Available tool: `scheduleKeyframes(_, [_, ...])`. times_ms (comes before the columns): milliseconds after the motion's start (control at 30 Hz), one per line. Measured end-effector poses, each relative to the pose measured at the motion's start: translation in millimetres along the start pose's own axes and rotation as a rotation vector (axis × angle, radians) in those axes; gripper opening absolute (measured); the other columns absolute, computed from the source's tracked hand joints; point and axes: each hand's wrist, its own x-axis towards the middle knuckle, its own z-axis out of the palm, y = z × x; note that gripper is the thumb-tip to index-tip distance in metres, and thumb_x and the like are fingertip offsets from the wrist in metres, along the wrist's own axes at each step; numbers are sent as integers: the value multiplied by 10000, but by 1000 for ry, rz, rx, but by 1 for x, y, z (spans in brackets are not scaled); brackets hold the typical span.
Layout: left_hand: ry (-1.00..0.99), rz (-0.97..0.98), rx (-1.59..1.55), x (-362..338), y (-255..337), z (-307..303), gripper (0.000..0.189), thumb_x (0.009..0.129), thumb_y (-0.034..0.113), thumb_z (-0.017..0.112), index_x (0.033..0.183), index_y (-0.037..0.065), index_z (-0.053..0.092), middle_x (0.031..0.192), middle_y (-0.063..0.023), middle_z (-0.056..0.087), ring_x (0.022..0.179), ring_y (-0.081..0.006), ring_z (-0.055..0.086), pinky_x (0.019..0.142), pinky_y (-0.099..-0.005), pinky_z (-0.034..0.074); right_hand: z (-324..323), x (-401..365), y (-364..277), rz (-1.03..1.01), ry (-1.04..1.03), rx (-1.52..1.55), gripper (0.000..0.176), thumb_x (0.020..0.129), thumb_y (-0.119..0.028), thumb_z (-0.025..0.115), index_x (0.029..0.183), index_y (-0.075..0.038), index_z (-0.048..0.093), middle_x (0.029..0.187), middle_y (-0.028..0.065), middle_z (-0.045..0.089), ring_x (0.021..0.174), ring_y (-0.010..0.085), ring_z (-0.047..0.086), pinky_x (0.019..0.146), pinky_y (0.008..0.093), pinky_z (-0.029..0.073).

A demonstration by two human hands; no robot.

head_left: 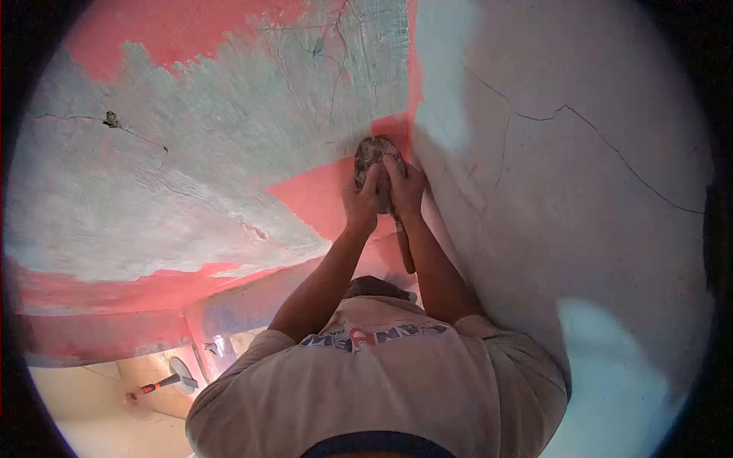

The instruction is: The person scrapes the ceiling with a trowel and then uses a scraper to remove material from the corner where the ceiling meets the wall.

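One mottled oval piece (pixel 384 192) in both hands (pixel 362 201), long axis straight ahead.

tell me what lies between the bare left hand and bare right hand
In the head view, a dark, mottled, rounded piece, its material unclear, lies between the bare left hand and bare right hand, which both hold it.

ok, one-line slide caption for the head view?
Head view: left hand and right hand hold a dirty rounded object before a patchy pink-and-grey surface.
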Motion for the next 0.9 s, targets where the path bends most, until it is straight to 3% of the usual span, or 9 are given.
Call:
scheduleKeyframes(100, [21, 151, 146, -5, -14, -9, 286, 1008, 230, 688, 1089, -45, 695, 971, -47, 696, 827, -115, 628, 724, -291, 533, 8, -8, 12, 14, 34, 93, 380, 941, -293, 722, 1028, 76, 747, 927, 83, 736, 856, 170, 669, 810, 339, 537])
scheduleKeyframes(267, [35, 98, 192, 2, 24, 6, 304, 993, 241, 695, 1083, -49, 693, 960, -51, 694, 834, -128, 630, 717, -295, 529, 13, 6, -27, -92, -11, 141, 426, 949, -324, 710, 1107, 71, 739, 1024, 101, 743, 925, 182, 678, 852, 343, 541])
scheduleKeyframes(300, [30, 94, 209, 1, 23, 4, 313, 990, 249, 700, 1077, -51, 693, 957, -50, 693, 829, -128, 628, 711, -299, 529, 9, -2, -43, 47, -17, 47, 417, 962, -311, 694, 1123, 72, 739, 1041, 108, 746, 949, 189, 682, 874, 346, 540])
scheduleKeyframes(433, [73, 155, 207, -5, 3, -1, 336, 977, 275, 717, 1053, -51, 697, 940, -51, 694, 808, -127, 619, 687, -315, 529, 11, -9, -14, -20, -38, 207, 414, 969, -307, 689, 1115, 78, 732, 1058, 115, 734, 968, 181, 665, 881, 336, 526])
scheduleKeyframes(567, [46, 121, 401, 0, 59, 17, 342, 967, 271, 727, 1029, -64, 698, 892, -36, 696, 763, -129, 610, 668, -313, 527, 13, 5, -44, -144, -31, 208, 439, 968, -323, 692, 1143, 79, 721, 1106, 129, 725, 1003, 181, 659, 888, 330, 521])
scheduleKeyframes(600, [66, 137, 365, -1, 51, 18, 337, 967, 267, 726, 1009, -66, 699, 879, -32, 691, 759, -127, 607, 665, -315, 525, 14, 7, -55, -172, -19, 202, 448, 968, -329, 693, 1152, 79, 719, 1120, 134, 723, 1015, 181, 659, 890, 329, 521])
scheduleKeyframes(633, [83, 162, 336, 2, 38, 15, 334, 967, 264, 724, 989, -68, 699, 865, -27, 687, 754, -125, 605, 661, -318, 524, 10, 12, -39, -23, -70, 127, 433, 981, -320, 672, 1175, 65, 719, 1076, 131, 733, 1009, 169, 667, 887, 294, 518])
scheduleKeyframes(767, [113, 271, 324, 0, -5, -5, 334, 976, 256, 688, 975, -77, 716, 775, -72, 699, 735, -97, 575, 649, -363, 501, 7, -12, -2, -26, -26, 20, 430, 987, -322, 670, 1177, 60, 721, 1078, 102, 737, 994, 157, 663, 878, 302, 526])
scheduleKeyframes(900, [74, 191, 216, 1, 33, 11, 331, 978, 250, 693, 925, -76, 703, 765, -51, 668, 733, -96, 566, 661, -339, 495, 13, -1, -19, -69, -53, 208, 449, 960, -344, 692, 1181, 45, 724, 1088, 119, 740, 999, 179, 667, 898, 336, 525])
